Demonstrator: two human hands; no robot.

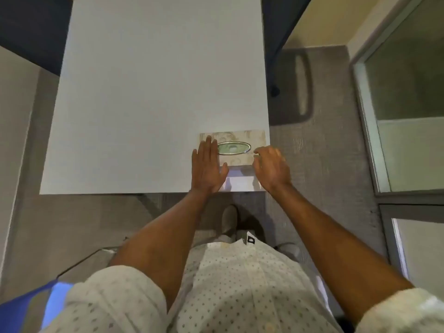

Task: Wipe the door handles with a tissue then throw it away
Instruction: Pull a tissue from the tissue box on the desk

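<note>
the tissue box (234, 150) at the table's (144, 92) near right corner lies crosswise, its slot between the flat left hand (207, 168) and the loosely curled, empty right hand (270, 168).

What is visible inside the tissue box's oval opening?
Inside the tissue box, the opening shows pale tissue, none pulled up. The left hand covers its left end.
</note>
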